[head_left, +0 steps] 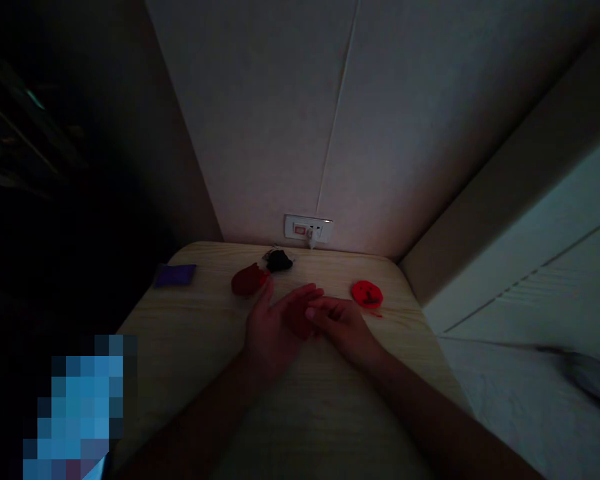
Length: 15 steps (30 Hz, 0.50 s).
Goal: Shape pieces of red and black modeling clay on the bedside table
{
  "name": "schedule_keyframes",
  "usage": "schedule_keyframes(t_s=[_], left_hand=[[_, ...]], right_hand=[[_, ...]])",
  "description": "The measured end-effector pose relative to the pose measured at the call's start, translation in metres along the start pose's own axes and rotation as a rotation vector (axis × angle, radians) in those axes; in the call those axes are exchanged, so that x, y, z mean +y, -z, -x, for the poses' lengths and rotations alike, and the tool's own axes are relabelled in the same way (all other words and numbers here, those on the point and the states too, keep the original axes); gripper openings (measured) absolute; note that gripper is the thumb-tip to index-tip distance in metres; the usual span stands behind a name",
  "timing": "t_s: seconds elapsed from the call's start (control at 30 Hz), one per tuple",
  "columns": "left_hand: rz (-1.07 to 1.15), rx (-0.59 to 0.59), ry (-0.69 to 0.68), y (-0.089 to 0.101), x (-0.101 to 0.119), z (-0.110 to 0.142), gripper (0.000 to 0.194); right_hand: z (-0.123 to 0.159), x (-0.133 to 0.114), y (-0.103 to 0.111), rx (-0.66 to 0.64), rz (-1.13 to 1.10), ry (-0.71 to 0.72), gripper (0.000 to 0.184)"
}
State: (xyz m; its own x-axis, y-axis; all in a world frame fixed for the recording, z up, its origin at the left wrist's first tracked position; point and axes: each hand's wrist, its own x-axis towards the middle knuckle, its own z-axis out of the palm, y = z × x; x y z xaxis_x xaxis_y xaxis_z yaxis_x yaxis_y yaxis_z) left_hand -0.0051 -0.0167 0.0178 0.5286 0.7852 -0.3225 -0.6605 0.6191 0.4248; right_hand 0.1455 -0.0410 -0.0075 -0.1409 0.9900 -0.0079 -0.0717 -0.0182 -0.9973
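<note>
My left hand [273, 333] is turned palm up over the wooden tabletop, its fingers stretched out and the thumb apart. A dark red, flat, roundish piece [296, 317] lies against its palm and fingers. From the right, my right hand [344, 328] pinches the edge of this piece between thumb and fingers. Just beyond my left thumb rests another dark red rounded piece [247, 280], with a brighter red bit at its right end. Behind it sits a small black bundle [279, 261]. A bright red round piece with black marks [367, 294] lies beyond my right hand, a red strand beside it.
A purple packet [175, 275] lies at the far left of the wooden table [200, 313]. Against the back edge rises a wall with a socket plate [295, 229] and a plug in it. A pale cabinet [510, 267] stands to the right. The room is dim.
</note>
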Motion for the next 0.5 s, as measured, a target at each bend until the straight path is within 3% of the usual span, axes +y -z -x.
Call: schedule_keyframes(t_s=[0.07, 0.13, 0.23, 0.33, 0.5], left_hand=[[0.074, -0.009, 0.049, -0.001, 0.003, 0.002, 0.067], [0.121, -0.021, 0.056, 0.001, 0.005, 0.003, 0.066], [0.139, -0.054, 0.075, 0.003, 0.006, 0.004, 0.065], [0.130, -0.140, 0.119, 0.003, 0.003, 0.006, 0.063], [0.130, -0.244, 0.005, 0.003, -0.002, 0.005, 0.059]], right_hand=[[0.004, -0.003, -0.007, 0.053, 0.214, 0.083, 0.022], [0.007, -0.009, -0.012, 0.163, 0.480, 0.253, 0.022], [0.010, -0.023, -0.022, 0.277, 0.762, 0.507, 0.037], [0.003, -0.036, -0.039, 0.172, 0.931, 0.623, 0.048], [-0.019, -0.038, -0.071, -0.008, 1.140, 0.585, 0.058]])
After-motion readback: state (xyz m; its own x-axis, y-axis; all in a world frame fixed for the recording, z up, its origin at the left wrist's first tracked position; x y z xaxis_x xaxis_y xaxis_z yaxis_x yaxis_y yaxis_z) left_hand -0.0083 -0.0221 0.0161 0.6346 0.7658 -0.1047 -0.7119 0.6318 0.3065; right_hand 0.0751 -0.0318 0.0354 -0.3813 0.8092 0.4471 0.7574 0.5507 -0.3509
